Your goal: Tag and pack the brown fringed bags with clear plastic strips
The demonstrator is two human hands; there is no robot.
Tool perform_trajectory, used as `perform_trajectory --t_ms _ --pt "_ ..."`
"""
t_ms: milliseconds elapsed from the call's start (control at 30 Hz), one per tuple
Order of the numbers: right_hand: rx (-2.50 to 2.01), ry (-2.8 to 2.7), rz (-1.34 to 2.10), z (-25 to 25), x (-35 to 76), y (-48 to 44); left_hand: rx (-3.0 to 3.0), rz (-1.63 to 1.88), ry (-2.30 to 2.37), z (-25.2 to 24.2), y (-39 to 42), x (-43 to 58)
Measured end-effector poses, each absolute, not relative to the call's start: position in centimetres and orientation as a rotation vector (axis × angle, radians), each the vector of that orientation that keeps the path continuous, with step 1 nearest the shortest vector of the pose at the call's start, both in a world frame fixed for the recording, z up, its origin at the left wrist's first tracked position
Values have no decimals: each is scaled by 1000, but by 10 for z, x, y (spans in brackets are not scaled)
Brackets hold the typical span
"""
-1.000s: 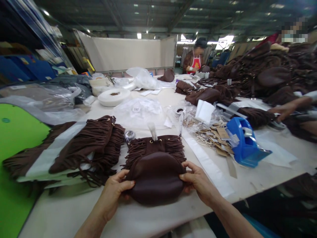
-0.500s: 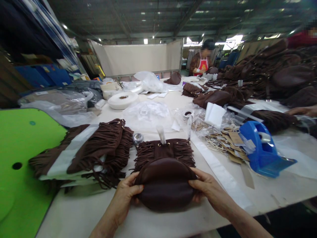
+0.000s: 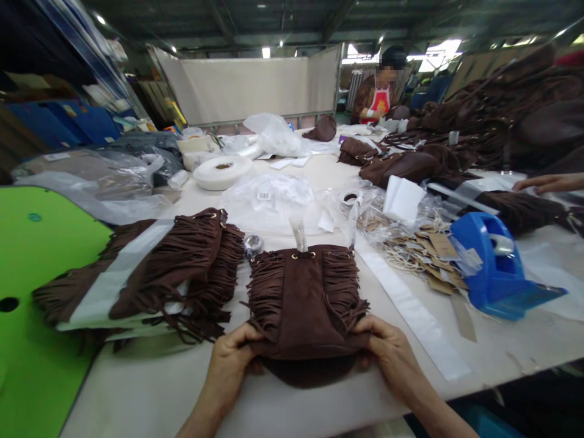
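Observation:
A dark brown fringed bag [image 3: 301, 298] lies in front of me on the white table, its smooth middle panel facing up and fringe down both sides. My left hand [image 3: 235, 359] is closed on its lower left corner, and my right hand [image 3: 387, 353] pinches the lower right corner. The bag's round dark base [image 3: 310, 371] shows below the near edge, turned under. Metal eyelets and a clear plastic-wrapped piece [image 3: 298, 232] are at its top. Left of it lies a stack of similar fringed bags [image 3: 182, 267] with a white strip across.
A blue tape dispenser [image 3: 497, 267] and a pile of brown tags [image 3: 424, 252] stand to the right. Clear plastic bags [image 3: 269, 204] and a white roll [image 3: 222, 172] lie beyond. A green board [image 3: 41, 292] borders the left. A co-worker's hand [image 3: 550, 182] reaches in at right.
The bag's round base has tipped down toward me and under, so the fringed panel now faces up. Both hands keep hold at its sides. The co-worker's hand at right has moved slightly.

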State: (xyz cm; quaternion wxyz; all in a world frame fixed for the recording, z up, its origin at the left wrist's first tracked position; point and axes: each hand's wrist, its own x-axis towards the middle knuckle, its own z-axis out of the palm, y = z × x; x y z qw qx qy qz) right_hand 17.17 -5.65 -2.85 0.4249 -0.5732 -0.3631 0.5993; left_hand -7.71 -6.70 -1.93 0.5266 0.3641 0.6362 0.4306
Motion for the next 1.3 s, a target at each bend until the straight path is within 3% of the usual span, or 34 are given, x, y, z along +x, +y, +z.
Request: perform_trajectory --t_ms 233,367,467,600,667,867,1133,1300 --pt "-1433 -902 1508 -25 167 -55 1686 982 1797 -23 -88 -110" --pt "-1414 -909 1528 -23 165 -55 2371 1020 2073 10 -95 -105" --pt "-1406 -925 1528 -23 165 -55 2934 871 1631 43 -72 -70" --pt "-1389 -971 1529 -25 167 -56 2925 340 1190 51 -30 -33" --pt "-1379 -980 1535 -26 168 -57 2911 288 1045 35 -26 -31" --pt "-1353 -971 1570 -28 170 -52 3200 801 1050 -21 -62 -46" --pt "-1352 -750 1415 -26 161 -87 3233 716 1183 -36 -80 -31" --pt "-1337 -507 1597 -17 157 -107 3134 880 1137 -38 -76 -34"
